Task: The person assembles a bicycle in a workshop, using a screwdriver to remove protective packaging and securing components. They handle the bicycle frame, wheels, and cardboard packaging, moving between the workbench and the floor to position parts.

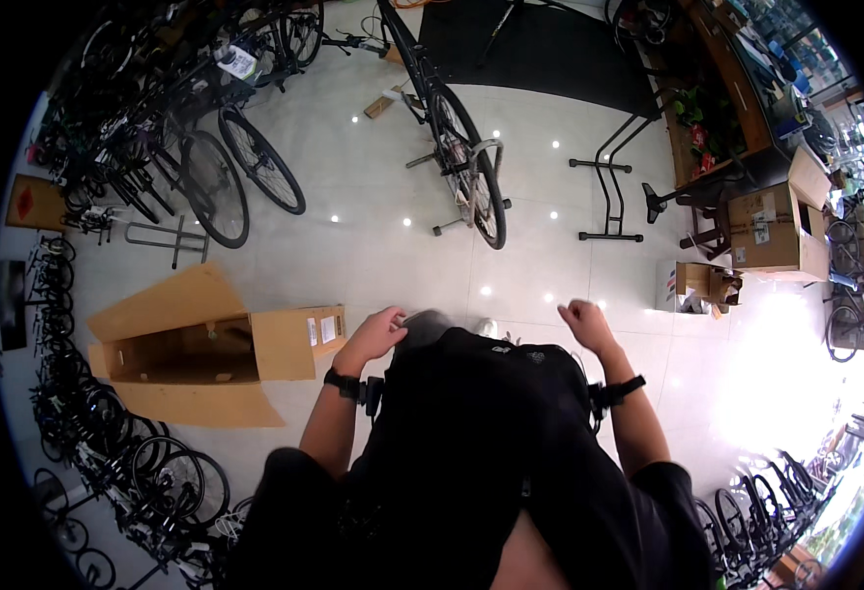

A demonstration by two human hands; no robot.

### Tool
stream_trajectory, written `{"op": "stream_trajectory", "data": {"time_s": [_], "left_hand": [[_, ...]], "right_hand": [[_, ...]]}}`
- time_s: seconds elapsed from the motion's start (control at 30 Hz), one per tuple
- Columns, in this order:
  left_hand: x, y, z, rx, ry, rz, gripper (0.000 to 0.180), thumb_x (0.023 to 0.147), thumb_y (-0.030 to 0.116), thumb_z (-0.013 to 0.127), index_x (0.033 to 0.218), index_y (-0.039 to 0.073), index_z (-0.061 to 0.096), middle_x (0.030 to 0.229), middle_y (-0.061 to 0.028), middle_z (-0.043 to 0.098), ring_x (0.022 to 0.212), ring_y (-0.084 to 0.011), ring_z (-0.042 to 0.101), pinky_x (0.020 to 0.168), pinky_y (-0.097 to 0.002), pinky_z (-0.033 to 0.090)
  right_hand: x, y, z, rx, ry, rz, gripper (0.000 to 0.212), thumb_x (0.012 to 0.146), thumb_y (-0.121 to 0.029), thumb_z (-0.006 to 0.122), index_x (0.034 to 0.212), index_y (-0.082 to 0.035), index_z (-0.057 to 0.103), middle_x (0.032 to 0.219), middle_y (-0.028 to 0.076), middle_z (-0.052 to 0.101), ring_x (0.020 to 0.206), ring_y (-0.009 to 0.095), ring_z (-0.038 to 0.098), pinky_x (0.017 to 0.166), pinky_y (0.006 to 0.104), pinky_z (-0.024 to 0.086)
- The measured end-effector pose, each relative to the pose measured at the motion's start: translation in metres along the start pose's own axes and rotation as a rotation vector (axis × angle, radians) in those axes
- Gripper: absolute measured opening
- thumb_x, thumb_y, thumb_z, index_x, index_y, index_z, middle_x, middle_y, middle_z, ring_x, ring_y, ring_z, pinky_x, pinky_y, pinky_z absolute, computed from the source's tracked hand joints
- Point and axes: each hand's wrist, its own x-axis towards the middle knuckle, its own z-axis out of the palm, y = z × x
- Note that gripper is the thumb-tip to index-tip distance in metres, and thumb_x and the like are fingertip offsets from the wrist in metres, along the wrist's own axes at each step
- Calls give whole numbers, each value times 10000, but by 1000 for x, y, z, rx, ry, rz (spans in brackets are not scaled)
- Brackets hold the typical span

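Observation:
My left hand (381, 330) is held out in front at the left, fingers loosely bent and a little apart, with nothing visible in it. Close beside it, at my body, is a blurred grey rounded shape (426, 327) that I cannot make out. On the other side my right hand (586, 324) is raised with its fingers curled in, and no object shows in it. Both hands are over the floor, apart from each other. Farther ahead, a dark bicycle (442, 108) stands with its near wheel in a grey metal floor stand (471, 192).
An opened long cardboard box (299, 339) lies on the tiles at the left. Bicycles (221, 167) crowd the left side. At the right are a black metal rack (609, 187), a small carton (688, 285) and a larger cardboard box (766, 231). A dark mat (550, 59) lies at the back.

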Motion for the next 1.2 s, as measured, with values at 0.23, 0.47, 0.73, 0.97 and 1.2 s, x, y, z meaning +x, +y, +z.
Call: {"op": "stream_trajectory", "data": {"time_s": [0.23, 0.47, 0.73, 0.97, 1.2], "left_hand": [[145, 72, 14, 236, -130, 107, 338, 852, 156, 645, 1143, 0, 574, 960, -148, 681, 877, -257, 661, 790, -353, 522], [249, 96, 27, 259, -84, -61, 353, 814, 173, 635, 1120, 2, 597, 932, -175, 698, 880, -323, 673, 797, -391, 528], [196, 65, 30, 202, -3, -323, 350, 823, 218, 684, 1117, 45, 606, 951, -179, 687, 898, -313, 667, 807, -386, 526], [128, 45, 62, 207, 59, -623, 364, 807, 250, 709, 1089, 37, 623, 1021, -194, 678, 980, -328, 654, 854, -395, 521], [176, 33, 146, 293, 153, -354, 326, 827, 272, 683, 1043, 32, 636, 1031, -201, 668, 1001, -364, 633, 871, -420, 512]], "right_hand": [[0, 123, -45, 36, -6, 246, 302, 872, -269, 658, 907, 29, 634, 775, 212, 663, 745, 334, 662, 674, 404, 514], [3, 213, -138, -32, 56, 396, 296, 862, -264, 662, 885, 29, 626, 681, 151, 640, 588, 236, 636, 564, 363, 504], [70, 282, -177, -26, -57, 310, 286, 866, -255, 651, 880, 28, 610, 649, 123, 626, 550, 205, 629, 533, 335, 509], [156, 273, -198, 18, -139, 266, 290, 868, -263, 649, 907, 22, 609, 688, 131, 643, 584, 204, 650, 533, 335, 513], [196, 297, -216, -106, -201, 57, 304, 847, -317, 667, 888, -17, 654, 897, 207, 681, 855, 384, 659, 763, 446, 528]]}}
